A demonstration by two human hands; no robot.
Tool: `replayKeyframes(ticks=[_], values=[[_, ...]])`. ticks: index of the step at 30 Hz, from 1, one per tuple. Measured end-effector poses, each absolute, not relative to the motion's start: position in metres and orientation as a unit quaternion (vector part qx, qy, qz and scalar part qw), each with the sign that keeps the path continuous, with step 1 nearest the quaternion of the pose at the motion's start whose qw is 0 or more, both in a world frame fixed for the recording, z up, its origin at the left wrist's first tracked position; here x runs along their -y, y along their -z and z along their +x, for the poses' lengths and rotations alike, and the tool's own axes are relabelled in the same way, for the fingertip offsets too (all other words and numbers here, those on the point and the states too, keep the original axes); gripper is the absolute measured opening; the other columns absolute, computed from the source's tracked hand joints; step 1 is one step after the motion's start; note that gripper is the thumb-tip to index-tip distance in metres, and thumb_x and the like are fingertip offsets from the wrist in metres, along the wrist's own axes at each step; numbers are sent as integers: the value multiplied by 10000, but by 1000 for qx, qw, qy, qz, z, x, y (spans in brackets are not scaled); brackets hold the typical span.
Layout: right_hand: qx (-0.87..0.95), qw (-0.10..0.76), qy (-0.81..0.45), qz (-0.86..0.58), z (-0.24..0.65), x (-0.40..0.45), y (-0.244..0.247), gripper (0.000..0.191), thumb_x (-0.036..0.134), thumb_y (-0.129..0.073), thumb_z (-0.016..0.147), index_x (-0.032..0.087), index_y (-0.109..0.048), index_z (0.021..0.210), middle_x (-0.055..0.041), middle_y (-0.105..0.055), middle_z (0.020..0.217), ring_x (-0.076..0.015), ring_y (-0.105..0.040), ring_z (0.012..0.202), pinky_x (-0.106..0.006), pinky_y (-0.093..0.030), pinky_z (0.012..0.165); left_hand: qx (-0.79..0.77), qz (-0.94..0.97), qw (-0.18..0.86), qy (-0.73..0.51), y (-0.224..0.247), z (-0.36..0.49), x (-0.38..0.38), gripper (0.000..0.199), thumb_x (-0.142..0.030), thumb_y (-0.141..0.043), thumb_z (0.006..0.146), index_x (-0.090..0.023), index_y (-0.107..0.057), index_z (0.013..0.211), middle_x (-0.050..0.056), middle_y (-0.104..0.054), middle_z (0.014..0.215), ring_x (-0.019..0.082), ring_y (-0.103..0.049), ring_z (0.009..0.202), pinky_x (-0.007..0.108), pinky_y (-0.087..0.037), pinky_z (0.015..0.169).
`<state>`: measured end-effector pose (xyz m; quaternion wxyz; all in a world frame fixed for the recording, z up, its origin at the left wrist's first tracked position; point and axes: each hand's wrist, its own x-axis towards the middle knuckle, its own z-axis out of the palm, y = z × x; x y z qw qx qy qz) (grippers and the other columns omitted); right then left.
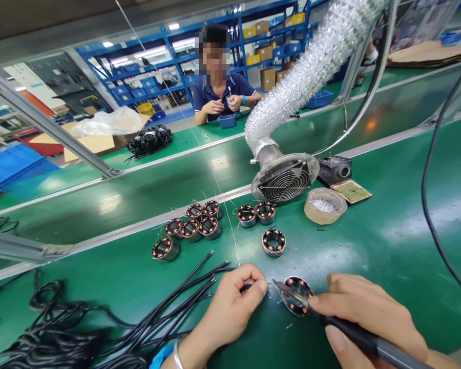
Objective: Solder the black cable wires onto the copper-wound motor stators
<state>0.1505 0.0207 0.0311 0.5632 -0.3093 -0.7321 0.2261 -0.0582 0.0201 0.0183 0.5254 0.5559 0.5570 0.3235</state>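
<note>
My left hand (238,302) pinches the end of a black cable near its stripped, coloured wires. In my right hand (372,318) is a soldering iron (349,330), held like a pen with its tip pointing left, close to the wire ends; whether they touch I cannot tell. Under the iron lies a motor stator (297,281) with copper windings, partly covered by the iron and my fingers. Another stator (274,242) stands just behind it. More black cables (176,302) with bared ends fan out left of my left hand.
Several stators (192,228) stand in a cluster behind, with two more (247,215) to their right. A fume extractor (286,179) on a silver hose hangs over the bench, near a round tub (325,206) and a soldering-iron stand (336,170). Across the conveyor sits a co-worker (223,95). A dark cord (430,205) hangs right.
</note>
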Motion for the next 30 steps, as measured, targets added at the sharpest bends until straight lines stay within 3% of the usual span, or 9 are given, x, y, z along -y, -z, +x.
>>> replayKeyframes(ticks=[12,21,30], values=[[745,556,-231,-287,149,-22,-24,306,53,-498,734,194,-652,959,-2,-510,598,-161,-464,516,-321,-361,534,-557,550,530,-326,-16,-58,-21,226,-345,-535,878,-179,-533,724,-57,-372,615,118,-314,584,227,-271,556],[756,555,-215,-272,153,-20,-19,221,137,-486,862,214,-641,999,-4,-522,601,-167,-496,512,-332,-423,562,-559,550,529,-323,-17,-58,-21,236,-359,-530,878,-183,-526,722,-59,-361,613,120,-302,584,232,-265,555],[757,554,-206,-280,154,-23,-24,295,58,-500,775,186,-643,999,-10,-533,635,-159,-492,529,-338,-452,575,-561,552,523,-326,-18,-57,-21,233,-357,-530,872,-185,-524,715,-58,-358,612,123,-307,586,236,-269,560]])
